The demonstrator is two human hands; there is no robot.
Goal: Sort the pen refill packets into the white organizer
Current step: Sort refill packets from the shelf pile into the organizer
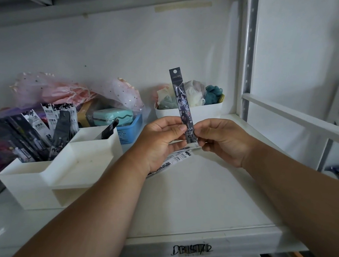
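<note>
On the white shelf (187, 195) stands the white plastic organizer (56, 172), dark and white refill packets filling its back left compartment. Both hands, left hand (161, 140) and right hand (221, 139), pinch one long dark refill packet (181, 100) upright.

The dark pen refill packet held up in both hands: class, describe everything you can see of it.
The dark, narrow, glossy plastic pen refill packet stands nearly upright, its top leaning slightly left. A round hang hole pierces its top; printed figures and lettering run down it. The left hand and right hand pinch its lower end above the white shelf.
</note>
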